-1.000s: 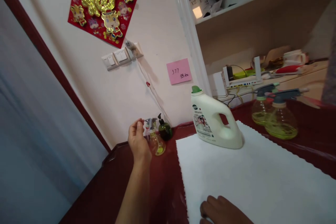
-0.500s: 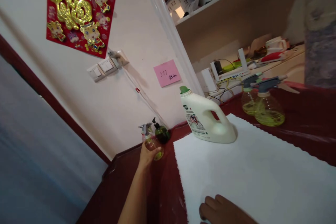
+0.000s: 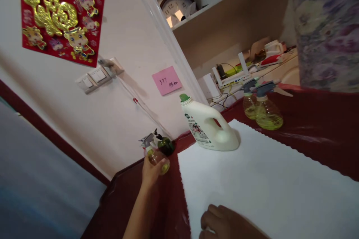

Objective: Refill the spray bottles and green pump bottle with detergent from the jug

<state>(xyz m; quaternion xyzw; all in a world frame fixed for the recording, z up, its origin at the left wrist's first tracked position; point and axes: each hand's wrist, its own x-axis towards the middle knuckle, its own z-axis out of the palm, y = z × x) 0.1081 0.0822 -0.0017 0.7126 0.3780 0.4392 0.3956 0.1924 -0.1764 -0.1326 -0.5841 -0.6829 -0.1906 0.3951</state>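
My left hand (image 3: 151, 171) is wrapped round a small clear spray bottle (image 3: 153, 154) with yellow liquid and a grey trigger head, near the table's far left corner. A dark green pump bottle (image 3: 166, 145) stands right behind it. My right hand (image 3: 224, 224) rests at the bottom edge on the white cloth (image 3: 266, 179), fingers curled with knuckles up; I cannot see anything in it. A cream detergent jug (image 3: 207, 125) with a green cap stands at the cloth's far edge.
Two larger spray bottles (image 3: 263, 110) with yellow liquid stand on the dark red table (image 3: 314, 119) at the back right. A person in a flowered garment (image 3: 325, 30) is at the far right. Shelves behind hold a clock (image 3: 175, 7) and clutter.
My left hand went from hovering beside the small spray bottle to closing round it. The view has swung, shifting everything leftward in the picture. My right hand has stayed on the cloth.
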